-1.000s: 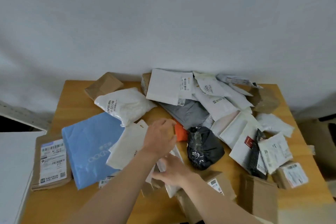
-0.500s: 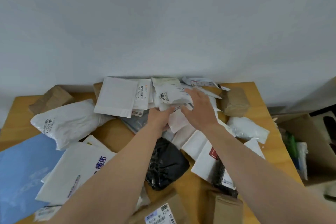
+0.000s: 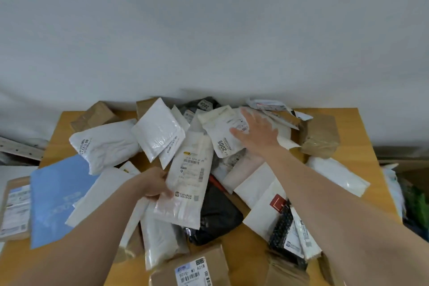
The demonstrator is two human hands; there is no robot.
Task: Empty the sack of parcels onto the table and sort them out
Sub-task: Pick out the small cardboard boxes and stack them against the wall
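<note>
White mailers (image 3: 157, 131), one blue envelope (image 3: 54, 199), black bag (image 3: 218, 216), tan table (image 3: 362, 146).

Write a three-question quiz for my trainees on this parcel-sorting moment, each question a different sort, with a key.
1. True or false: the left hand holds a long white mailer.
2. Which number is printed on the white parcel under the right hand?
3. The blue flat bag lies: A) left of the pile, B) right of it, C) on the floor.

Key: 1 true; 2 2005; 3 A.
</note>
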